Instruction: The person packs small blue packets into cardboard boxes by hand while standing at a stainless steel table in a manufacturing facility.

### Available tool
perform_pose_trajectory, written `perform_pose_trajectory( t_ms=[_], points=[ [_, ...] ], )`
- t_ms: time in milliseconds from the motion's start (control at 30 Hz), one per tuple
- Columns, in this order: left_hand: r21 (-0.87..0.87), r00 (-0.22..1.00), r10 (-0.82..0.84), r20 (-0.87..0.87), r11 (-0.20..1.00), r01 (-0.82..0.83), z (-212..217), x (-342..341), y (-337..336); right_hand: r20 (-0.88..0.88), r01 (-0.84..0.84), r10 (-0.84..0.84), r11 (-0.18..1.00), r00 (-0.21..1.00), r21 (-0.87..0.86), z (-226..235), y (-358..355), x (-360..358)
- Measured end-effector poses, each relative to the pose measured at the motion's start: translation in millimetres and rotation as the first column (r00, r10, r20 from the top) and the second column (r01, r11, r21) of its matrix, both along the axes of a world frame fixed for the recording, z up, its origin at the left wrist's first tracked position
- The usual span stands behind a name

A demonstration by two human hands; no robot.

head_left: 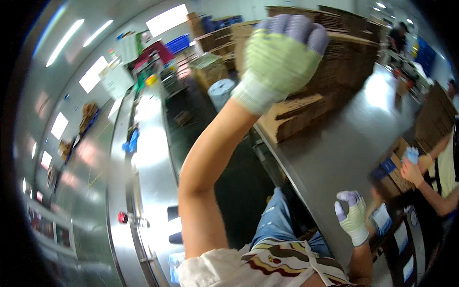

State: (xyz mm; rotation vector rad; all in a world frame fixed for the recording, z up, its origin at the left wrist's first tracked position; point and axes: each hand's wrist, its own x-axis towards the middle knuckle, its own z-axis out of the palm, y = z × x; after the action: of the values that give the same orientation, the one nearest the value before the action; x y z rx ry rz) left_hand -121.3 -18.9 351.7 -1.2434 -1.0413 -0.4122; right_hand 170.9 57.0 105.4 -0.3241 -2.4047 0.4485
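Observation:
My left hand (286, 55), in a pale green knit glove with purple fingers, is raised high at the top middle. Its fingers curl away from me, so the palm and anything in it are hidden. Behind it in the picture rises a tall stack of flattened brown cardboard (351, 60); I cannot tell whether the two touch. Lower right, my right hand (354, 217) wears a matching glove. Thumb and bent fingers stand apart there, with nothing seen between them. Close beside it is a pale blue-and-white packet (381, 219).
A grey metal table (330, 143) carries the cardboard. At right, another person's hand (412, 171) holds a light blue packet by an open carton (389, 174). To my left runs a shiny metal line (155, 179) with a red-capped clear bottle (136, 220). A bluish roll (221, 92) stands beyond.

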Motion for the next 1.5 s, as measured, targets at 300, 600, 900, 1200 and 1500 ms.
perform_pose_trajectory(
  t_ms=[300, 600, 900, 1200, 1500],
  points=[
    [0.549, 0.223, -0.745, 0.629, 0.628, 0.551, -51, 42, -23, -0.536, -0.045, -0.428, 0.75, 0.728, -0.66, -54, 130, 15],
    [0.308, -0.191, -0.242, 0.951, 0.788, 0.533, -273, 22, 5, -0.424, 0.06, -0.546, 0.661, 0.723, -0.748, -35, 93, 52],
    [0.435, -0.589, -0.098, 0.802, 0.772, 0.464, -291, 56, 11, -0.39, 0.014, -0.441, 0.676, 0.808, -0.737, -53, 53, 46],
    [0.313, -0.493, -0.096, 0.865, 0.871, 0.379, -308, 43, 11, -0.474, -0.248, -0.307, 0.557, 0.826, -0.793, -64, 40, 32],
    [-0.12, -0.073, 0.405, 0.912, 0.432, 0.894, -275, 45, 0, -0.063, 0.379, -0.422, 0.863, 0.905, -0.333, -40, 66, 25]
  ],
)
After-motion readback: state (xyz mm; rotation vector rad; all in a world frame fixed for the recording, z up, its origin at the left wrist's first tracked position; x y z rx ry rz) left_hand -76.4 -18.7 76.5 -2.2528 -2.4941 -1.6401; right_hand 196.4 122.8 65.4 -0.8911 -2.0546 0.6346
